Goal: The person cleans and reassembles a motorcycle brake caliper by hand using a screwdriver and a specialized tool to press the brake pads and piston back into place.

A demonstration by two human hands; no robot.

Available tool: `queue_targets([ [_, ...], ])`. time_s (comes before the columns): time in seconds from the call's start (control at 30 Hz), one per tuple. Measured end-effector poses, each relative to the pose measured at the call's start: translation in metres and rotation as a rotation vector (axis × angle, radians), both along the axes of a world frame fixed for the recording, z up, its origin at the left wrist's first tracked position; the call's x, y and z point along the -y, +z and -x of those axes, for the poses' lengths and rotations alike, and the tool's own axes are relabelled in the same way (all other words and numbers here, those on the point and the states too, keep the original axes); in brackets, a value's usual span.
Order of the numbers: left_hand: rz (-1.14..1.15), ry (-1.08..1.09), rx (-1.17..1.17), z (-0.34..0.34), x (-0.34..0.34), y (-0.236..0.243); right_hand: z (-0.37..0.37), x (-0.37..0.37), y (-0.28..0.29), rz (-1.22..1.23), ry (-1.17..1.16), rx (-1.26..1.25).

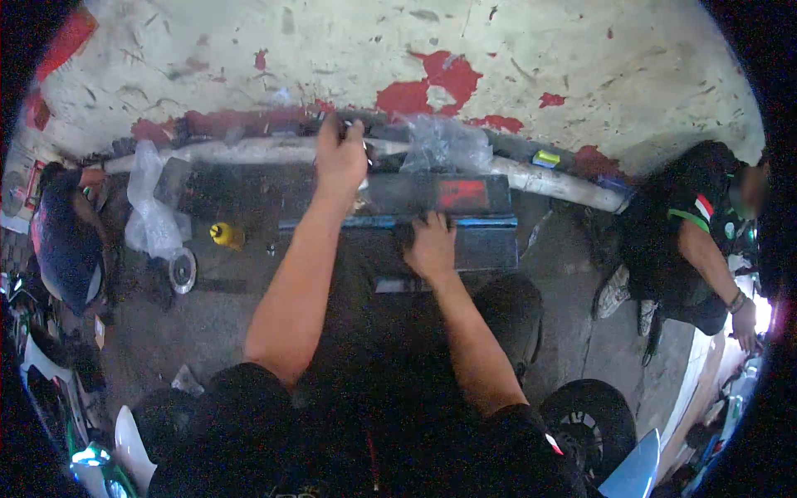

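Observation:
My left hand (340, 162) is raised toward the wall, closed on a slim metallic item that I cannot make out clearly. Below and to the right of it lies a dark toolbox (490, 241) with a blue strip and a red patch. My right hand (430, 249) rests at that box, fingers bent over the dark part just below the blue strip; whatever is under them is hidden. Crumpled clear plastic (444, 145) lies behind the box.
One person (689, 232) crouches at right, another (66, 241) at far left. Around me are a white pipe (564, 187), yellow bottle (226, 236), plastic wrap (154, 203), metal disc (183, 270), yellow packet (545, 158), black wheel (581, 432) and motorcycles (54, 382) along the left edge.

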State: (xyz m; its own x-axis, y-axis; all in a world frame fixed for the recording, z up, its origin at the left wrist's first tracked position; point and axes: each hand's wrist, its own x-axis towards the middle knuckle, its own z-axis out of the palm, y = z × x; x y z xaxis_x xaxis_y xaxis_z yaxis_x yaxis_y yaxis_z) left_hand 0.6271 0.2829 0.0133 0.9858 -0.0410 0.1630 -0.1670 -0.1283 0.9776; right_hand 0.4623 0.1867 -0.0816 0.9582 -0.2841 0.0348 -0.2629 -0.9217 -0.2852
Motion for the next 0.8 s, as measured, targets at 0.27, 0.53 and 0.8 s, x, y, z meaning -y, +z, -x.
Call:
queue_targets([
  [0.27,-0.697,0.042,0.659,0.047,-0.054,0.081,-0.003,0.01,-0.006,0.051,0.124,0.102],
  [0.53,-1.153,-0.063,0.2,0.05,-0.139,-0.005,-0.017,0.024,0.003,0.052,0.325,-0.177],
  [0.8,-1.203,-0.231,0.164,0.038,-0.159,-0.03,0.014,0.011,0.016,-0.093,0.423,-0.039],
])
